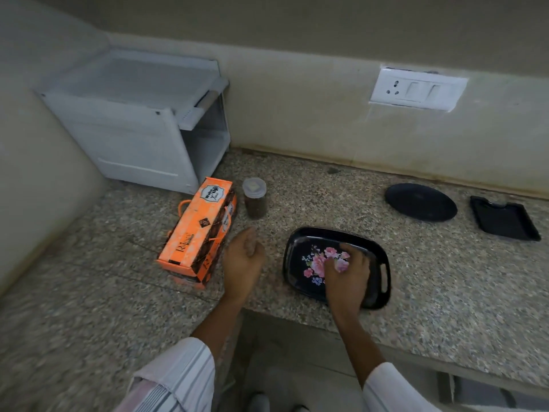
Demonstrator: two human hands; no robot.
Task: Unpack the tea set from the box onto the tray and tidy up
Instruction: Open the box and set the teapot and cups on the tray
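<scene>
Lower centre of frame: my right hand [346, 270] flat on floral tray [381, 276], left hand [242, 257] loosely curled, holding nothing. Orange box [197, 233] left on worktop [326, 197], closed; likely fragile contents, grip both sides.

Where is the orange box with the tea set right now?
In the head view the orange box lies on the speckled counter at the left, just left of the left hand, with a small lidded jar beside its far end and the floral tray further right.
</scene>
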